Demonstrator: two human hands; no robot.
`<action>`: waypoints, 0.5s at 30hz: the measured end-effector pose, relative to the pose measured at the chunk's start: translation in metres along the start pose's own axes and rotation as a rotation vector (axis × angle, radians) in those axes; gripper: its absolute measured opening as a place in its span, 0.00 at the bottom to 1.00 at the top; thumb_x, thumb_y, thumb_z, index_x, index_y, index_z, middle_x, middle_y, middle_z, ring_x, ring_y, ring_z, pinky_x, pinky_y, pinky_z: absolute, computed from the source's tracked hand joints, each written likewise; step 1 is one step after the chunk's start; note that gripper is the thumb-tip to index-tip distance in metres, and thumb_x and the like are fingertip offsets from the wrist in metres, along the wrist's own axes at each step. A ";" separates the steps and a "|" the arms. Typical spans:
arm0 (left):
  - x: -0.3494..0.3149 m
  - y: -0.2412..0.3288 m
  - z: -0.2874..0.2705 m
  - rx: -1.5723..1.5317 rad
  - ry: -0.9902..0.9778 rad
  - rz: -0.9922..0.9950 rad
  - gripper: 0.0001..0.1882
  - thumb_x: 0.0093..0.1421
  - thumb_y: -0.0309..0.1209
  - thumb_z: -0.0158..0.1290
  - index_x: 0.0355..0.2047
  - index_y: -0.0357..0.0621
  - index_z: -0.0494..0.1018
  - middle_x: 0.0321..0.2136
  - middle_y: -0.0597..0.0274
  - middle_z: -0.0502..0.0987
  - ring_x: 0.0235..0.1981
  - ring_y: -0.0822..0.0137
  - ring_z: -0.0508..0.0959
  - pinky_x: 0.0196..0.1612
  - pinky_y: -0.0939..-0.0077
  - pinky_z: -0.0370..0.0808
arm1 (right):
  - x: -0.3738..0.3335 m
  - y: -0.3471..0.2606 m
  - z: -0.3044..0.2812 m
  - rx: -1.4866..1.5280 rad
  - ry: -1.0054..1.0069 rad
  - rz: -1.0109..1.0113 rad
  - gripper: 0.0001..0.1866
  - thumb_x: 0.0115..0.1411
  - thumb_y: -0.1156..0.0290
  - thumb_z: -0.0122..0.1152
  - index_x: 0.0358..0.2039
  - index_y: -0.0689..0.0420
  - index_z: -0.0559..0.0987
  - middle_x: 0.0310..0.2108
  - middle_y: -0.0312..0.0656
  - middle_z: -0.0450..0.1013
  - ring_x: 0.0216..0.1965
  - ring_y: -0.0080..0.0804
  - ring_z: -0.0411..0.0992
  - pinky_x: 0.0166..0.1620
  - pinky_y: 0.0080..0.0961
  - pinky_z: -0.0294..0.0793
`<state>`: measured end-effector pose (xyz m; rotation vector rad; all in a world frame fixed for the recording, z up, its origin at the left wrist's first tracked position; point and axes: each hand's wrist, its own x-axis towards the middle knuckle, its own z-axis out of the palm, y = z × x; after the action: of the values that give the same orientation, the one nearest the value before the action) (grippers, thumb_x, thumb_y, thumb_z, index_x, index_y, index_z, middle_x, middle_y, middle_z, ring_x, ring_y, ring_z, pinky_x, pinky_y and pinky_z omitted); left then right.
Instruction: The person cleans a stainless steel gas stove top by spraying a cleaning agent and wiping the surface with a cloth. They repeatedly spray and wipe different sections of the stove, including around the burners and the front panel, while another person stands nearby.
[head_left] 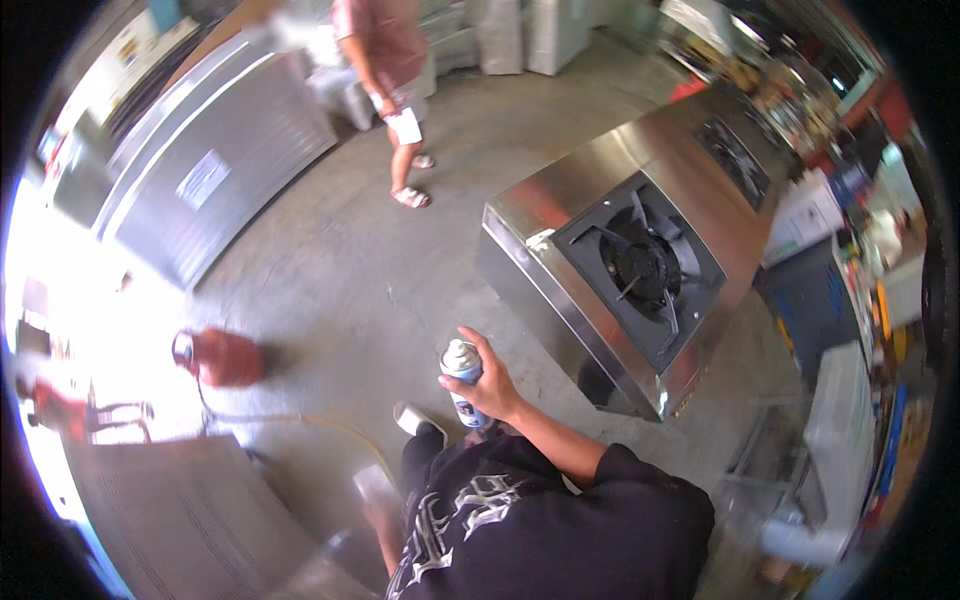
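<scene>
A blue-and-white spray can (461,362) was held roughly upright in the right fingers (484,352); a pale, blurred piece (373,483) was at the left hand (381,516).

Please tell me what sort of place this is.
Probably an appliance workshop: a steel two-burner stove, a red gas cylinder on the floor, and a spray can in the right hand.

Smooth grey concrete floor (340,270), glaring white toward the left. Standing on it: at right, a boxy stainless-steel stove (545,205) with two black burners (640,265); at left, a red gas cylinder (230,358) – a yellowish hose (345,430) trailing over the concrete nearby. Farther off, a large silvery metal cabinet (225,165) – and, beyond the stove's near end, a person's white sandals (411,197).
</scene>
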<state>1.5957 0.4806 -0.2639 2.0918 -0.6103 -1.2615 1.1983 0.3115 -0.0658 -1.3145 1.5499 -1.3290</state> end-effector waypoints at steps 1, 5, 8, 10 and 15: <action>0.032 0.025 -0.008 0.040 -0.010 0.062 0.26 0.73 0.48 0.49 0.46 0.32 0.79 0.31 0.61 0.81 0.29 0.69 0.76 0.32 0.69 0.73 | 0.015 -0.005 0.015 0.002 0.043 0.003 0.47 0.55 0.59 0.77 0.70 0.56 0.62 0.47 0.44 0.77 0.47 0.34 0.77 0.55 0.33 0.76; 0.153 0.142 -0.036 0.136 -0.133 0.168 0.31 0.71 0.52 0.51 0.47 0.28 0.78 0.32 0.57 0.81 0.30 0.65 0.77 0.33 0.66 0.75 | 0.064 -0.027 0.071 -0.020 0.250 -0.037 0.47 0.55 0.60 0.78 0.69 0.57 0.63 0.48 0.43 0.76 0.48 0.32 0.76 0.54 0.32 0.76; 0.233 0.233 -0.045 0.304 -0.272 0.436 0.34 0.70 0.54 0.49 0.45 0.26 0.77 0.28 0.59 0.80 0.27 0.66 0.75 0.30 0.65 0.74 | 0.089 -0.036 0.101 0.001 0.350 0.005 0.44 0.55 0.63 0.78 0.67 0.58 0.64 0.47 0.42 0.76 0.47 0.29 0.76 0.53 0.30 0.76; 0.280 0.290 -0.042 0.210 -0.358 0.412 0.31 0.70 0.53 0.50 0.45 0.29 0.77 0.30 0.60 0.80 0.28 0.67 0.75 0.30 0.65 0.74 | 0.109 -0.035 0.121 0.016 0.394 0.032 0.43 0.56 0.65 0.78 0.67 0.58 0.64 0.47 0.41 0.76 0.47 0.28 0.76 0.53 0.29 0.76; 0.374 0.391 -0.015 0.425 -0.338 0.434 0.29 0.69 0.53 0.52 0.46 0.33 0.77 0.32 0.60 0.81 0.30 0.66 0.78 0.33 0.64 0.76 | 0.169 -0.029 0.173 0.055 0.477 0.094 0.44 0.54 0.64 0.79 0.67 0.59 0.65 0.53 0.47 0.72 0.53 0.36 0.74 0.57 0.33 0.74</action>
<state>1.7447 -0.0366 -0.2119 1.9128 -1.5068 -1.3111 1.3269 0.1046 -0.0604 -0.9153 1.8447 -1.6940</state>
